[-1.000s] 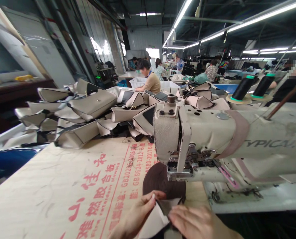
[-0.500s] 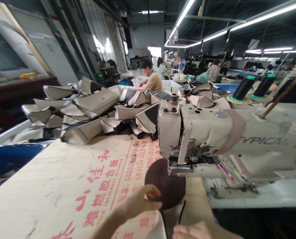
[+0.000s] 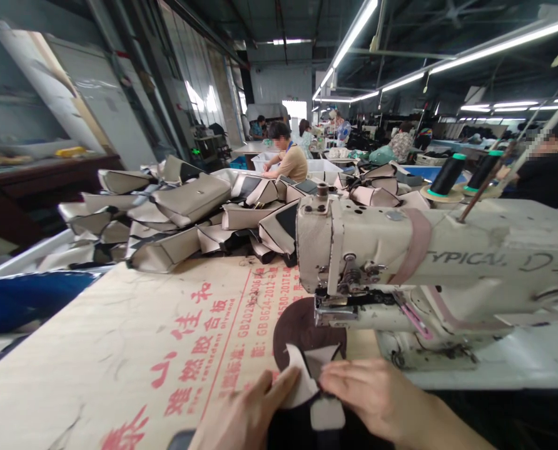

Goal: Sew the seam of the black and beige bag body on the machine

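Left grip [image 3: 244,409] and right grip [image 3: 373,394] clenched on a beige bag panel [image 3: 302,381].
It sits just before the sewing machine's presser foot [image 3: 335,315], beside a dark round disc [image 3: 295,325] on the plywood bench [image 3: 119,369].

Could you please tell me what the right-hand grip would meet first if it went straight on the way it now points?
The right-hand grip would probably meet the cream and black bag panel first, though depth is unclear.

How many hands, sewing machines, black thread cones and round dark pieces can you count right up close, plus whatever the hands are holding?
Hands (left hand, right hand): 2
Sewing machine: 1
Black thread cones: 2
Round dark piece: 1
Cream piece: 1
Total: 7
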The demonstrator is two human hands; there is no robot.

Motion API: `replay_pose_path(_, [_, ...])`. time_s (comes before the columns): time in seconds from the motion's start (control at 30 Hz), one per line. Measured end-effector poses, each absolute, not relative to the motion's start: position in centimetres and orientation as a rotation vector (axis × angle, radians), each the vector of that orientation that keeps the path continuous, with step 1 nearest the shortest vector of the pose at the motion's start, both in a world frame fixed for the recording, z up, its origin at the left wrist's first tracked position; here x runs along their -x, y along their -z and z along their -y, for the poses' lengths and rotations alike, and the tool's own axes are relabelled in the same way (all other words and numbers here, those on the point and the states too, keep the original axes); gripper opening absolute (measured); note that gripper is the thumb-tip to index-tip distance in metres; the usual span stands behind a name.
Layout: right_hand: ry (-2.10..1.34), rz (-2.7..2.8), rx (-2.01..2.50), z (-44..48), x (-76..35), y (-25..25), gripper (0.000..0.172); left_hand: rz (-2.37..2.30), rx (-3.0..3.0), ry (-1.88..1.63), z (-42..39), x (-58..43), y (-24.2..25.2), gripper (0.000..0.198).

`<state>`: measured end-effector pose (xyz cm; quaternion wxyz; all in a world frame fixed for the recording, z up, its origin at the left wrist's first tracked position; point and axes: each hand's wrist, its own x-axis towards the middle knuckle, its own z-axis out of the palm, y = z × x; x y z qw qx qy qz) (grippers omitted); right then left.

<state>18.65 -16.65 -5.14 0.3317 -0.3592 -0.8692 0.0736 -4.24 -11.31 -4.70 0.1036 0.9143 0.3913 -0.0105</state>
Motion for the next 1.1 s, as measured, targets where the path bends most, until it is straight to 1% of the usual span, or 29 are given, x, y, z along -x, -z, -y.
replay_pose_path(0.13, [-0.305,2.215,1.018,15.2,-19.0,7.0,0.03,-0.894,-2.68,-0.15,8.1,2.8,1.8,0.044])
replay_pose_path(0.2, [-0.341,2.168,1.056,14.9,-18.9,8.2,0.029,-0.759,-2.587,-0.195,7.4,2.5,1.5,0.034])
replay_pose_path(0.27, [-0.353,2.137,1.06,14.8,-18.8,9.0,0.028,-0.684,-2.515,-0.191,7.3,2.3,1.5,0.028])
replay_pose_path(0.37, [-0.35,2.141,1.028,14.8,-18.5,8.9,0.028,-0.628,-2.563,-0.175,7.4,1.5,1.8,0.03])
replay_pose_path(0.43, [-0.339,2.152,1.041,14.8,-18.4,8.4,0.028,-0.607,-2.666,-0.224,7.4,0.8,2.4,0.026])
replay_pose_path(0.53, [-0.323,2.138,1.149,14.9,-18.6,7.8,0.022,-0.503,-2.791,-0.313,7.2,0.1,3.3,0.025])
replay_pose_path(0.63, [-0.399,2.059,1.21,15.2,-18.8,7.8,0.02,-0.496,-2.785,-0.326,7.1,0.0,3.8,0.027])
replay_pose_path(0.7, [-0.408,2.018,1.175,15.4,-18.8,8.2,0.02,-0.573,-2.704,-0.296,7.1,0.0,3.7,0.029])
replay_pose_path(0.8, [-0.307,2.008,1.16,15.3,-18.4,8.8,0.024,-0.707,-2.472,-0.248,6.9,-0.3,3.5,0.033])
replay_pose_path(0.97, [-0.292,1.967,1.225,15.1,-17.9,9.1,0.025,-0.849,-2.097,-0.057,5.5,-1.3,3.9,0.04])
replay_pose_path(1.03, [-0.348,1.922,1.237,15.2,-17.8,9.2,0.023,-0.874,-2.02,-0.01,5.0,-1.5,4.2,0.042])
replay_pose_path(1.1, [-0.42,1.805,1.282,15.3,-17.7,9.3,0.014,-0.893,-1.983,0.012,4.7,-1.6,4.4,0.042])
